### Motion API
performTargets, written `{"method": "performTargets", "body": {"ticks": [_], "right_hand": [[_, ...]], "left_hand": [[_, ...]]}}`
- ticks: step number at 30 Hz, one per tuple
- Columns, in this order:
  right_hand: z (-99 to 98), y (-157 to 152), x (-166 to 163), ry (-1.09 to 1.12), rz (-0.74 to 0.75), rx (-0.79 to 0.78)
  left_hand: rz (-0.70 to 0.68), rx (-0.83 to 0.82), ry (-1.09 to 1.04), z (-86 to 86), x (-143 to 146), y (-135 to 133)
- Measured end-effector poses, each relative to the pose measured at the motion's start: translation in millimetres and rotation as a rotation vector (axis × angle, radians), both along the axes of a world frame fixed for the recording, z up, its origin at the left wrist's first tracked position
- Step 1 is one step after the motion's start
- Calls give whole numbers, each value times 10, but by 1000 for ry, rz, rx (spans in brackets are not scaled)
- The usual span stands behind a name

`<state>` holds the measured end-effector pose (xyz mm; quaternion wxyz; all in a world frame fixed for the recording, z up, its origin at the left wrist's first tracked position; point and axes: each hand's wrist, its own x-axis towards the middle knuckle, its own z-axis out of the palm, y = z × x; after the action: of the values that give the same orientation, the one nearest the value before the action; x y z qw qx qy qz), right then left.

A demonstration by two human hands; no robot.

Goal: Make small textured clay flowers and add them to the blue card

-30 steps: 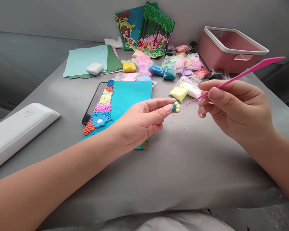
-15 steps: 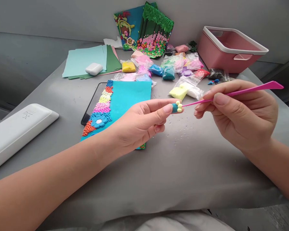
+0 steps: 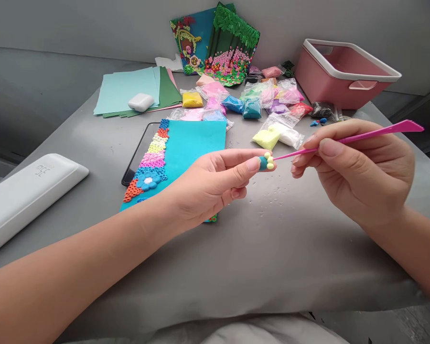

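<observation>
My left hand (image 3: 218, 184) pinches a small teal clay piece (image 3: 263, 163) between thumb and forefinger. Several pale yellow clay balls (image 3: 270, 160) are stuck on its right end. In my right hand (image 3: 361, 167) is a pink modelling tool (image 3: 372, 133), gripped like a pen. Its thin tip meets the yellow balls; whether it presses in, I cannot tell. Under my left forearm lies a turquoise sheet (image 3: 197, 138) with bands of coloured clay rings and a blue clay flower (image 3: 147, 180) along its left side.
Bags of coloured clay (image 3: 252, 108) lie across the back. Behind them stand decorated clay pictures (image 3: 232, 43), with a pink basket (image 3: 329, 81) on the right. Coloured paper (image 3: 125, 88) carries a white case (image 3: 141, 102). A phone (image 3: 132, 174) and a white device (image 3: 32, 196) are at left.
The whole view has shifted very slightly. Both hands hold nearly the same pose, the tool tip still at the yellow balls, with the clay piece a touch further right.
</observation>
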<state>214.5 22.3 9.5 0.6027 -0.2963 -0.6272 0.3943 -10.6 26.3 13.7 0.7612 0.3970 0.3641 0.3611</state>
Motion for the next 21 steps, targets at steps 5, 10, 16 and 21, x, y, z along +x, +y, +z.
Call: {"method": "performTargets", "body": {"ticks": [5,10,16,21], "right_hand": [[-23,4,12,-36,1,54],[-41,11,22,-80,44,163],[-45,11,31,-155,8,292],[-1,-15,10,-41,-118,314]], "left_hand": [[-11,16,2,4,-7,2],[-30,28,10,2,-9,3],[-38,26,-19,-17,-14,13],[-18,4,-67,-25,-19,14]]}}
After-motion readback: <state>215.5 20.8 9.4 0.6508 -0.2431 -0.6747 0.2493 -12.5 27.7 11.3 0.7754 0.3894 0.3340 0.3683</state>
